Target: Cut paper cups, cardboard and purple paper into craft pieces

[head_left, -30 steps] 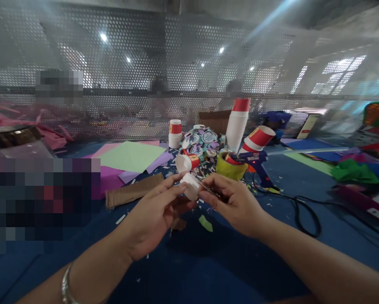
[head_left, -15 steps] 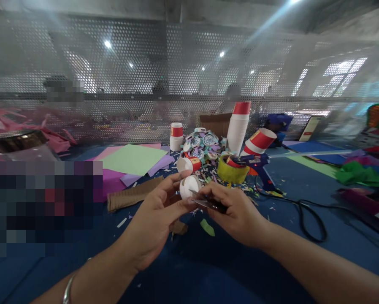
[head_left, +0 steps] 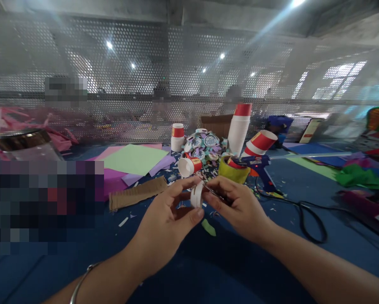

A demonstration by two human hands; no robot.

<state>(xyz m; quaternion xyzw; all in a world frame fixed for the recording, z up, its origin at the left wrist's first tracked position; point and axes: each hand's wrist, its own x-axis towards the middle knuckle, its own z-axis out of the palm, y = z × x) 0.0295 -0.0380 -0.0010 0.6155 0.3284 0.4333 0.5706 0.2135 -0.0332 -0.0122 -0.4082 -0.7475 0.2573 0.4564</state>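
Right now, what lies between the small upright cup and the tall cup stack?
A pile of round printed discs lies between the cup and the stack, in the head view.

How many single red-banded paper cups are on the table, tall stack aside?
3: upright cup at the back, sideways cup in front of it, tilted cup by the glue gun. Clutter may hide more.

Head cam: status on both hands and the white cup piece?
Left hand pinching white cup piece. Right hand gripping scissors, blades at the piece. Paper scraps on table below; nothing blocking.
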